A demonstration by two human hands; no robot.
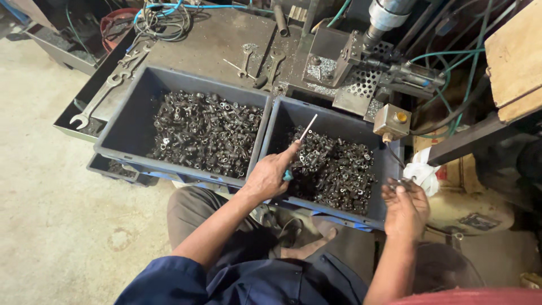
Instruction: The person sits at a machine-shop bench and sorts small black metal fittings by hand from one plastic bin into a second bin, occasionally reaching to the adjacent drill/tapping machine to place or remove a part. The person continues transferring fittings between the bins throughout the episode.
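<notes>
Bins: 2 grey, left bin [132,107] & right bin [389,164], both w/ dark metal parts.
Left hand [270,176]: my grip closed on thin rod [307,128].
Right hand [405,206]: curled round small parts [397,183], hard to make out.

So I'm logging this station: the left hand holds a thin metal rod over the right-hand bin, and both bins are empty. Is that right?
Not quite. The left hand does hold the thin metal rod over the right-hand bin, but the bins are not empty: the head view shows both it and the left-hand bin full of small dark metal parts.

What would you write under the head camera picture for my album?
Left hand pokes a thin rod into the right bin of small metal parts; right hand holds a few beside it.
</notes>
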